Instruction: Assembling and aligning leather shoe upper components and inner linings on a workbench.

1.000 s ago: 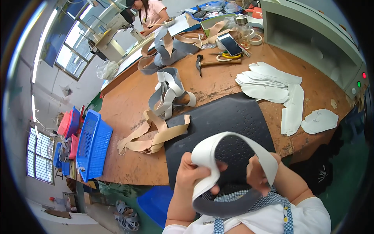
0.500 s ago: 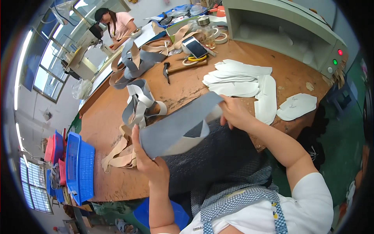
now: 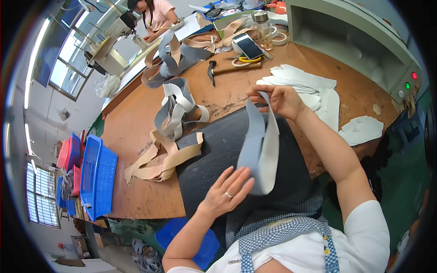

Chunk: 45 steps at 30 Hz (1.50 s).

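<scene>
Looking at a big, scuffed brown tabletop (image 3: pixel 132 132), basically filling the middle of the scene. Seeing a pale grey-green machine housing (image 3: pixel 382 36) parked at the far right, with a red light (image 3: pixel 414 75) and a green light (image 3: pixel 407 85) on its front. Can also spot a co-worker (image 3: pixel 158 19) in a pink top and dark cap at the far left, past the tabletop. Seeing a black mat (image 3: pixel 205 166) dotted with small marks at the near side, plus a blue basket (image 3: pixel 98 177) off the left edge. Noticing three heaps of strips left of centre: grey and tan strips (image 3: pixel 182 60) farthest away, grey and white strips (image 3: pixel 175 105) in the middle, tan strips (image 3: pixel 169 167) nearest, right up at the mat's left edge. Seeing a stack of white cut pieces (image 3: pixel 328 107) on the right, with one separate white piece (image 3: pixel 362 130) just beside it. Now for the main item: finding a grey-and-white loop (image 3: pixel 271 152) held up over the mat, its far end pinched in the right hand (image 3: pixel 280 100). Can see the left hand (image 3: pixel 223 195) just beside the loop's near end, fingers spread, not gripping anything; can't tell about actual contact. Going smaller, spotting a wooden-handled hammer (image 3: pixel 227 69) at the far side, then a phone (image 3: pixel 248 47) near some yellow-handled scissors (image 3: pixel 250 59). Last tiny bit: seeing a ring (image 3: pixel 228 194) on the left hand.
</scene>
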Motion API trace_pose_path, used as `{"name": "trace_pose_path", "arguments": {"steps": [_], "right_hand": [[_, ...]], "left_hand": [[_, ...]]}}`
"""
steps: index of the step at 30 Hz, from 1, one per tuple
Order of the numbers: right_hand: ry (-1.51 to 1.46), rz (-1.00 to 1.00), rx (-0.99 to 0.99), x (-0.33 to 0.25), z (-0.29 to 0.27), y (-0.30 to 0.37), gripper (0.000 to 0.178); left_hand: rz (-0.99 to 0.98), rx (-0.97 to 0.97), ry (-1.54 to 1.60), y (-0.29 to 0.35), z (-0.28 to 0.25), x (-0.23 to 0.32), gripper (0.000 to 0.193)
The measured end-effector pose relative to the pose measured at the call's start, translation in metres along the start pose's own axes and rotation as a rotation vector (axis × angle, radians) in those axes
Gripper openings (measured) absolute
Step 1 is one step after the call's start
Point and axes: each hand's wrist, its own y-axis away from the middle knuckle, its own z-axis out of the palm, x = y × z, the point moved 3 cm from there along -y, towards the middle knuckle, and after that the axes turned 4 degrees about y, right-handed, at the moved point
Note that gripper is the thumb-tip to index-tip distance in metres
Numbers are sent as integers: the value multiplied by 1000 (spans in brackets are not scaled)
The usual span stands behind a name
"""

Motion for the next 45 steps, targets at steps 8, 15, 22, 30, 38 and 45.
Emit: {"name": "trace_pose_path", "arguments": {"steps": [8, 15, 22, 30, 38, 45], "right_hand": [[355, 169, 18, 13, 0, -12, 40], [526, 133, -147, 18, 39, -50, 47], [1790, -101, 382, 24, 7, -55, 42], [1773, -504, 510, 35, 33, 37, 40], [1850, -444, 537, 50, 35, 73, 35], [1905, -569, 423, 20, 51, -19, 27]], "left_hand": [[-606, 249, 324, 6, 8, -3, 43], [-916, 266, 224, -41, 22, -37, 48], [-1165, 273, 327, -28, 28, -57, 36], [-1057, 361, 155, -31, 21, -42, 33], [-1076, 370, 247, -25, 24, -35, 27], [-1108, 496, 311, -33, 15, -40, 25]]}}
